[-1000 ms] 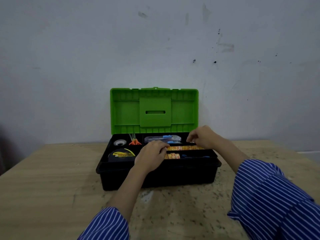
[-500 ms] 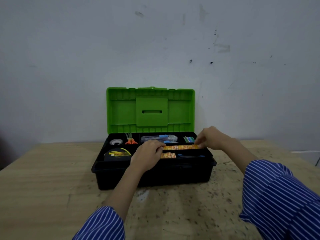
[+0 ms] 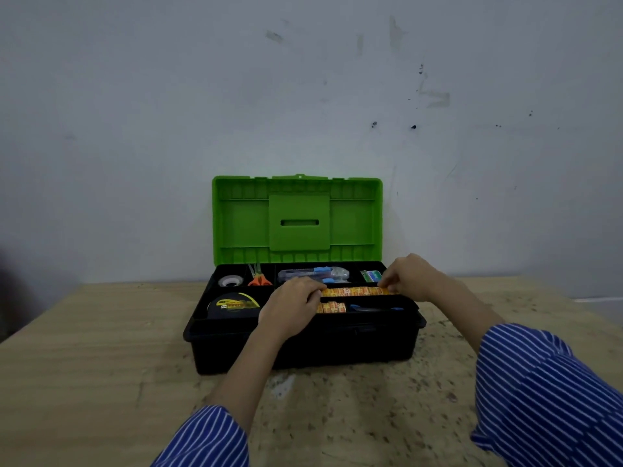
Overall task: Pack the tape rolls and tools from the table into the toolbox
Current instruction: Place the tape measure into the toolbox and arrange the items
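A black toolbox [image 3: 303,348] with its green lid [image 3: 298,220] raised stands on the wooden table. A row of orange tape rolls [image 3: 354,291] lies across the tray; my left hand [image 3: 291,306] holds its left end and my right hand [image 3: 409,277] pinches its right end. More orange rolls [image 3: 332,308] sit just in front of it. The tray also holds a black and yellow tape measure [image 3: 232,304], a clear tape roll [image 3: 230,281], orange scissors [image 3: 259,279], a blue and clear cutter [image 3: 313,274], a small green item [image 3: 371,275] and a blue tool [image 3: 374,309].
The wooden table [image 3: 101,365] is speckled and spreads wide on both sides of the toolbox. A pale wall rises right behind the lid. My blue striped sleeves fill the bottom of the view.
My right hand slid to the right along the row of orange tape rolls to its right end. My left hand stayed at the left end.
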